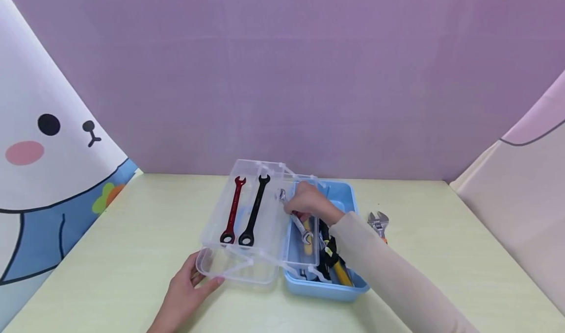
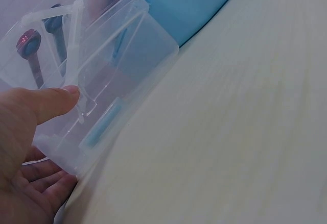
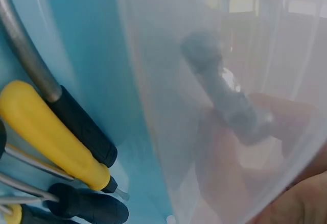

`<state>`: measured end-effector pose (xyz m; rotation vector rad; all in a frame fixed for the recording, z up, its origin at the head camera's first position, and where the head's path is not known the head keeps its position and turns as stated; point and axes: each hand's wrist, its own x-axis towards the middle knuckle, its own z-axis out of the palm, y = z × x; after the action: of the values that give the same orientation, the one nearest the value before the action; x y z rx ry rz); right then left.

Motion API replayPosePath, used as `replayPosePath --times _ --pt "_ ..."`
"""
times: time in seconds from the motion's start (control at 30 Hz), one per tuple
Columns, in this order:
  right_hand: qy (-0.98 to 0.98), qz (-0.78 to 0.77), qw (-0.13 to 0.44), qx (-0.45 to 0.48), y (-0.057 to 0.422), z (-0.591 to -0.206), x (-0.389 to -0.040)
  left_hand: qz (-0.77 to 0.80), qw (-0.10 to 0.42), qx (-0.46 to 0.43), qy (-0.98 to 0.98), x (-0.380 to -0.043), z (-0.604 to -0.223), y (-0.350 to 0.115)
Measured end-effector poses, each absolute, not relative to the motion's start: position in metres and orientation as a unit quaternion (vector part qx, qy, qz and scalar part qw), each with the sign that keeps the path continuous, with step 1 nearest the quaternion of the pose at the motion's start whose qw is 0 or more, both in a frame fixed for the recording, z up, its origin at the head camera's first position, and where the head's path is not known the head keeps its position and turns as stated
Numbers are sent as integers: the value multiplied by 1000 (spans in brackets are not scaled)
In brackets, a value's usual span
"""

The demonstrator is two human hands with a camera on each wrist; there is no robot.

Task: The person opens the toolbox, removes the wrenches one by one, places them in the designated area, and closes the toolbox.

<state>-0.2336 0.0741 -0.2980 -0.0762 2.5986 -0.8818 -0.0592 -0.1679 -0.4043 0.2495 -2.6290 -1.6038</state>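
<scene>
My left hand (image 1: 187, 286) grips the front left corner of the clear plastic lid (image 1: 260, 274) of a toolbox, thumb on top and fingers below. A red wrench (image 1: 234, 210) and a black wrench (image 1: 256, 210) lie side by side in the clear tray (image 1: 216, 210) above the lid. My right hand (image 1: 306, 200) holds a silver wrench (image 1: 301, 229) by its middle, over the clear tray nearer the blue box. In the right wrist view the silver wrench (image 3: 219, 91) shows blurred through the plastic, and the fingers are partly hidden behind it.
The blue toolbox base (image 1: 326, 294) holds a yellow-handled screwdriver (image 3: 56, 134) and several other tools with black or yellow handles. An adjustable wrench (image 1: 378, 223) lies on the table (image 1: 132, 240) to the right, partly behind the right sleeve. A purple backdrop (image 1: 287, 78) stands behind.
</scene>
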Motion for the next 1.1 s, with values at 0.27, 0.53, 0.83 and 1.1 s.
replayPosePath --times 0.27,0.53,0.83,1.1 --pt "920 -327 213 -26 78 -295 -234 -525 28 81 -847 -58 -401 -166" --pt "896 -379 226 -40 84 -298 -235 -522 23 81 -849 -59 -403 -166" --pt "889 -385 238 -67 83 -298 -235 -529 24 83 -844 -57 -402 -166" --pt "879 -403 243 -67 89 -299 -237 -533 27 85 -842 -58 -402 -163"
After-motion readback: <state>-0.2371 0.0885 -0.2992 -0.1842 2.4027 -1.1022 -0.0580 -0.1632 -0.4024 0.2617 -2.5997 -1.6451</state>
